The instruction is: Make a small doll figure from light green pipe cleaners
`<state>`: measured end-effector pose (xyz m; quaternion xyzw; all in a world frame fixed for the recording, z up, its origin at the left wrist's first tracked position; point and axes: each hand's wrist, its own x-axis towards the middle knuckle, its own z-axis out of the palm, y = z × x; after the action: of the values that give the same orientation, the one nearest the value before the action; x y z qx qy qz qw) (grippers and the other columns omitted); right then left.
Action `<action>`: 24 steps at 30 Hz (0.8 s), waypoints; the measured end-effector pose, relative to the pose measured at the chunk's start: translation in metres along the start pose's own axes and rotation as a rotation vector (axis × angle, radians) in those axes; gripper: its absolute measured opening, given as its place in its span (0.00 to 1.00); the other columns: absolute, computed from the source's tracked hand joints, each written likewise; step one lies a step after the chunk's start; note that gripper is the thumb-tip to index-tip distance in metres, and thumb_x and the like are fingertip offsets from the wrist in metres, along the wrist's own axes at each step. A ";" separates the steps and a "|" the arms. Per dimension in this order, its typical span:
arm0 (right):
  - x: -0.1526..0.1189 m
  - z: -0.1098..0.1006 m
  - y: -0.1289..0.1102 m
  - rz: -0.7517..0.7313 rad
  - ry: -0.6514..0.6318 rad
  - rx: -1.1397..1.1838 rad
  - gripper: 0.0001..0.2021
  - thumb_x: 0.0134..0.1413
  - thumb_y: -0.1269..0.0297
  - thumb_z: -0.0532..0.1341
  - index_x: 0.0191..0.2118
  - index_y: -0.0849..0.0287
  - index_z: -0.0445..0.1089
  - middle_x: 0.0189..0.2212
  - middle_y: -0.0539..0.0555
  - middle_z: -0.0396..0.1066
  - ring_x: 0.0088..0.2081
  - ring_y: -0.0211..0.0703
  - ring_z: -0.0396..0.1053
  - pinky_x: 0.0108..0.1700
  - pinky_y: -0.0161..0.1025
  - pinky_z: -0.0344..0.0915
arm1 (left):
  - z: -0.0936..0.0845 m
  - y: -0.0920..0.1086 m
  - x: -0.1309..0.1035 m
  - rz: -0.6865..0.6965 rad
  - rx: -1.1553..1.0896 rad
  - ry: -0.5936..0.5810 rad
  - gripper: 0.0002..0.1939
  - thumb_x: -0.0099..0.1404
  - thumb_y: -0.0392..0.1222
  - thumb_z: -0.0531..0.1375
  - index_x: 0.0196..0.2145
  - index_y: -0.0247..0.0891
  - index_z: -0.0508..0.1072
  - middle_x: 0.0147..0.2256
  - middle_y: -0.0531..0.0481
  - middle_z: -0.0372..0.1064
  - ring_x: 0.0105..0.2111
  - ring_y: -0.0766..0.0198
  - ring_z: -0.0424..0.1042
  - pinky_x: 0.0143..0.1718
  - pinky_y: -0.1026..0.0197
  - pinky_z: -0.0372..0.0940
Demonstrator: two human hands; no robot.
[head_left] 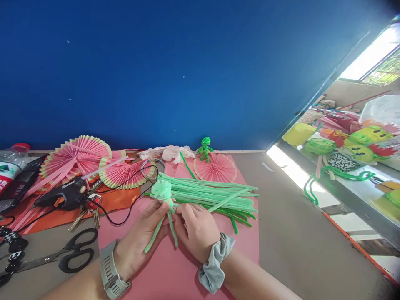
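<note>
A light green pipe cleaner figure with a coiled round head stands upright in my left hand, its two legs hanging down over my fingers. My right hand is closed at the figure's right side, pinching a light green pipe cleaner whose long end runs off to the upper right. Right behind both hands lies a bundle of pipe cleaners, pale green on top with darker green ones below. At the back a finished-looking dark green pipe cleaner figure stands against the blue panel.
Pink sheets lie under my hands. To the left are black scissors, a black glue gun with its cord, keys, pleated paper fans and a bottle. A blue panel rises behind. Craft pieces sit far right.
</note>
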<state>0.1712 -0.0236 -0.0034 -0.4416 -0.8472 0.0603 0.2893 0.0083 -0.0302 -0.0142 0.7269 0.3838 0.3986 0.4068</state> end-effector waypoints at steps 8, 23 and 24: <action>-0.001 0.000 0.000 -0.077 -0.010 -0.115 0.06 0.52 0.71 0.49 0.27 0.58 0.59 0.20 0.49 0.64 0.22 0.38 0.59 0.27 0.35 0.52 | 0.000 0.002 -0.002 0.161 0.228 -0.035 0.33 0.63 0.30 0.50 0.59 0.57 0.44 0.60 0.56 0.45 0.59 0.56 0.49 0.56 0.56 0.54; -0.005 -0.006 0.008 0.041 0.021 0.141 0.04 0.58 0.69 0.49 0.33 0.57 0.59 0.27 0.51 0.67 0.29 0.40 0.65 0.31 0.35 0.59 | 0.003 0.028 0.015 -0.329 -0.363 0.074 0.17 0.65 0.46 0.47 0.48 0.42 0.67 0.46 0.49 0.68 0.50 0.57 0.62 0.52 0.56 0.58; -0.005 -0.006 0.008 0.038 0.023 0.138 0.05 0.58 0.69 0.49 0.32 0.57 0.59 0.26 0.51 0.67 0.29 0.40 0.64 0.32 0.36 0.59 | 0.002 0.031 0.017 -0.339 -0.363 0.085 0.16 0.64 0.46 0.50 0.46 0.41 0.68 0.45 0.49 0.68 0.49 0.57 0.63 0.51 0.57 0.58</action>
<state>0.1825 -0.0237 -0.0036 -0.4375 -0.8290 0.1191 0.3273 0.0241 -0.0277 0.0169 0.5499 0.4390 0.4174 0.5751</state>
